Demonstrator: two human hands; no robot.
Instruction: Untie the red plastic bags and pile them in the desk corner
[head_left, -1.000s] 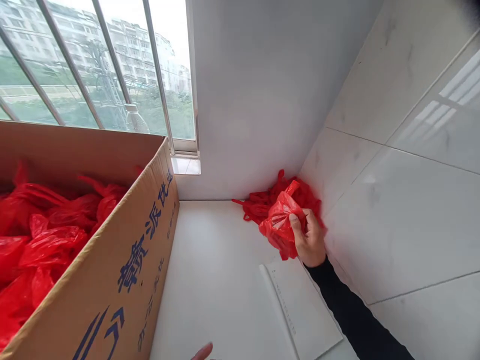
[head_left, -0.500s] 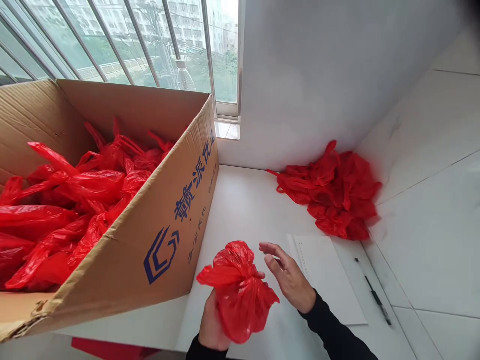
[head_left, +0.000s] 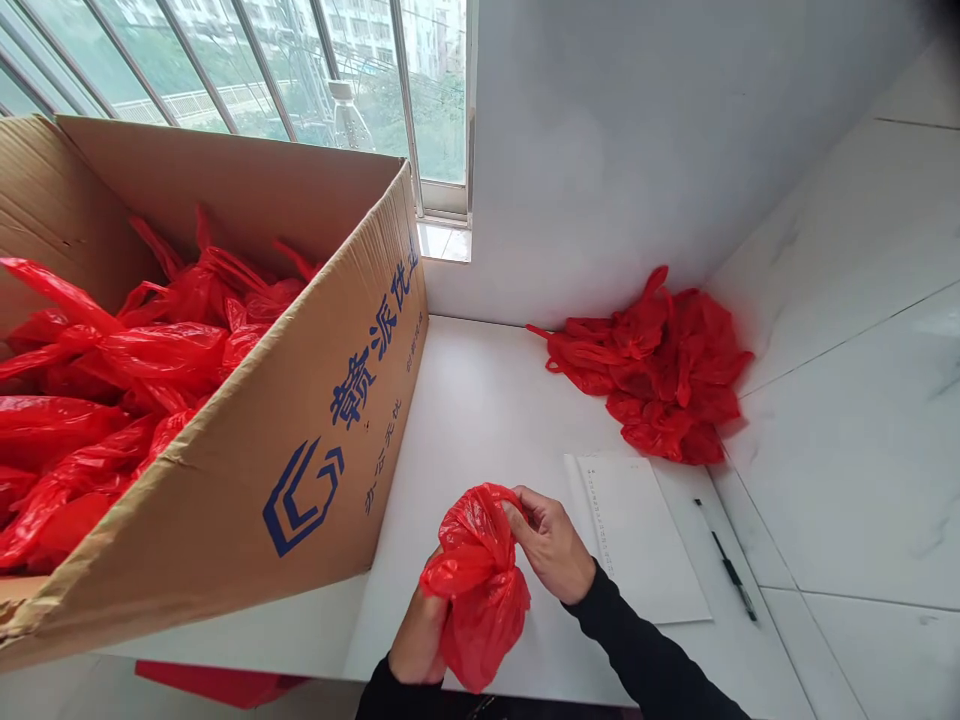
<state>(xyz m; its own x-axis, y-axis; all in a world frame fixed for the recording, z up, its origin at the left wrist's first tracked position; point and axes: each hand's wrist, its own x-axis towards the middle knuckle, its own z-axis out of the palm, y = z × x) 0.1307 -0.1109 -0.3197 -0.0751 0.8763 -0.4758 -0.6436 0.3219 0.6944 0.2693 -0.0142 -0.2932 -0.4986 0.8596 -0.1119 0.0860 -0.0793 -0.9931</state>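
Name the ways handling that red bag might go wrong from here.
The red bag looks like thin plastic, so it might tear where the right hand pinches near its top. It also appears held close to the front edge of the white table; if it slipped from that hand and the left hand, it could fall off.

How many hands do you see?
2: the left hand, partly hidden behind the red bag, at that bag's left side; and the right hand, with thumb and fingers at its upper right. I see no others.
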